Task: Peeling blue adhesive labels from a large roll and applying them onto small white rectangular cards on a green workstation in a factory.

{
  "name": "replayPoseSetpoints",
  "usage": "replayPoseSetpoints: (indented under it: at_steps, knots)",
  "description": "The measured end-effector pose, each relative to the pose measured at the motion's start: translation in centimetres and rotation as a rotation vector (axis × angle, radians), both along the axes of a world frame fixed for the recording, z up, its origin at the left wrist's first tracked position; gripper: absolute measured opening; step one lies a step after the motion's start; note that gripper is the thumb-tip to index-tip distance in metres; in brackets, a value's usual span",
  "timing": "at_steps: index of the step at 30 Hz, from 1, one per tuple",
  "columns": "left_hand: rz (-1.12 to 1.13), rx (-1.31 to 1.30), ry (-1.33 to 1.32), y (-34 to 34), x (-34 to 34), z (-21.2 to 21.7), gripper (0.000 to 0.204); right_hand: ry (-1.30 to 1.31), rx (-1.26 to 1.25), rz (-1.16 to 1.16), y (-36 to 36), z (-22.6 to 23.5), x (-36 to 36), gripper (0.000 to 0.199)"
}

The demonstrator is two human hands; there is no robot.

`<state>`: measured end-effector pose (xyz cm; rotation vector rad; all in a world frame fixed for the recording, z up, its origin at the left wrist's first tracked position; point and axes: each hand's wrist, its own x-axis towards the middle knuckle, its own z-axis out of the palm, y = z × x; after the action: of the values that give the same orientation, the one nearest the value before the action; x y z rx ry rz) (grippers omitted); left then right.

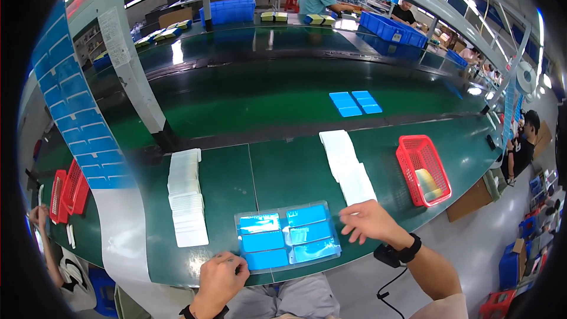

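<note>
The left hand (pixel 221 277), fingers curled, pins the near left corner of a clear blister tray (pixel 287 241) of 6 blue packs at the near table edge, while the right hand (pixel 367 220), open and empty, hovers at its right edge; steady work likely calls for keeping that corner pinned. Outward lie 2 rows of white stacked trays (pixel 188 196) (pixel 347 165), a red basket (pixel 423 169) right, blue sheets (pixel 355 103) farther off, and a blue-labelled strip (pixel 80 124) on the left post.

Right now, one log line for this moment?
left hand: on tray's near-left corner | right hand: open at its right edge | red basket: right
</note>
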<state>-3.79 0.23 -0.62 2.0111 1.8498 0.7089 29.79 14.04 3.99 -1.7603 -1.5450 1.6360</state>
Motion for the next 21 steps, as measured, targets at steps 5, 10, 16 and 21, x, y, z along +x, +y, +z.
replayPoseSetpoints:
  at_steps: [5, 10, 16, 21]
  knots:
    - [0.037, 0.033, -0.014, -0.3, 0.3, -0.5, 0.003, -0.070, 0.231, 0.038, 0.5, -1.3, 1.5, 0.027]
    - [0.071, -0.022, -0.019, -0.4, 0.3, -0.6, 0.004, -0.349, 0.840, 0.380, 1.2, -2.4, -2.7, 0.012]
    - [0.088, 0.013, -0.027, -0.3, 0.5, -0.6, 0.004, -0.448, 0.871, 0.368, 1.2, -3.6, -2.8, 0.012]
    - [0.099, -0.023, -0.056, -0.2, 0.5, -0.4, 0.005, -0.367, 0.682, 0.356, -0.8, -2.8, -0.7, 0.013]
